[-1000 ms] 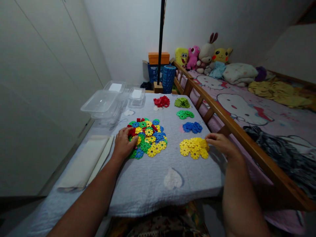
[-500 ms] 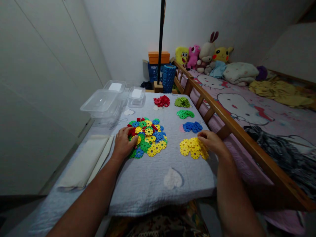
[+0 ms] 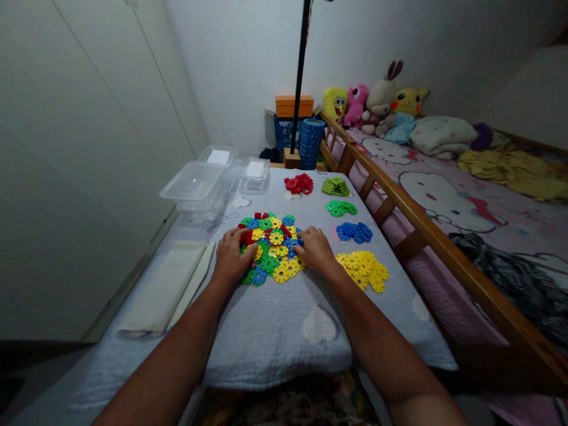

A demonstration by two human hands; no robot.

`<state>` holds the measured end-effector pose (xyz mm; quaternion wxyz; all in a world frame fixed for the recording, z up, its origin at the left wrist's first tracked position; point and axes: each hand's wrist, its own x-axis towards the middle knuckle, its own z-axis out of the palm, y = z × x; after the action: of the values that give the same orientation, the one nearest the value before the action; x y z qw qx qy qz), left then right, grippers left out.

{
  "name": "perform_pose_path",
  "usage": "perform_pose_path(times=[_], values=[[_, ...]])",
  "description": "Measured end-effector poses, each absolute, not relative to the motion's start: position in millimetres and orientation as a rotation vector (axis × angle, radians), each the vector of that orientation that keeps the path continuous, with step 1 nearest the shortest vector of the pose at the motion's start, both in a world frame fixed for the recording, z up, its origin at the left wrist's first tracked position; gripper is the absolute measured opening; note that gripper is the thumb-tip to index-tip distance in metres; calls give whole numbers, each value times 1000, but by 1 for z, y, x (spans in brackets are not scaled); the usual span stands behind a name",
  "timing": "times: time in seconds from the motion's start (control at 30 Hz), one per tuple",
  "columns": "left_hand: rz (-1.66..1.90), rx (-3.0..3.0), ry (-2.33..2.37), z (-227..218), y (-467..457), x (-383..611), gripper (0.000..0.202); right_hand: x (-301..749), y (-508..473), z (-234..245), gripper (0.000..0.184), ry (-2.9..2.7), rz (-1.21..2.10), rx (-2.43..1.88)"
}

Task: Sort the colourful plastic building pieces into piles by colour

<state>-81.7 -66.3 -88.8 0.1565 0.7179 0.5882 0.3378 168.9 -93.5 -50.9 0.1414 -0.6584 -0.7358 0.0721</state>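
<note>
A mixed pile of flower-shaped plastic discs [image 3: 276, 238] in yellow, blue and green, with some red pieces, lies on the cloth-covered table. My left hand [image 3: 234, 255] rests against the pile's left edge, thumb apart from the fingers, touching red and yellow pieces. At the right edge, my right hand [image 3: 316, 251] touches blue discs, its fingers apart and partly hidden. Sorted heaps lie to the right: yellow discs [image 3: 364, 269] beside my right forearm, then blue discs [image 3: 354, 232], green discs [image 3: 341, 207], light green discs [image 3: 336, 187] and red discs [image 3: 299, 184] farther back.
Clear plastic containers [image 3: 195, 183] stand at the back left, with lidded ones [image 3: 255, 168] beside them. A folded beige cloth [image 3: 166, 290] lies on the left. A wooden bed rail [image 3: 399, 204] runs along the table's right side. A black pole [image 3: 300, 77] stands behind.
My right hand has moved left from the yellow heap to the right edge of the mixed pile. My left hand stays at the pile's left edge. The view has shifted slightly.
</note>
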Motion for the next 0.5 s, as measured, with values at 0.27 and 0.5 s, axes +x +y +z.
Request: perform_pose_path(times=[0.27, 0.5], values=[[957, 2066, 1698, -90, -66, -81, 45, 177, -88, -51, 12, -1951, 450, -1715], [972, 2060, 1703, -92, -66, -81, 44, 261, -77, -31, 12, -1533, 553, -1678]])
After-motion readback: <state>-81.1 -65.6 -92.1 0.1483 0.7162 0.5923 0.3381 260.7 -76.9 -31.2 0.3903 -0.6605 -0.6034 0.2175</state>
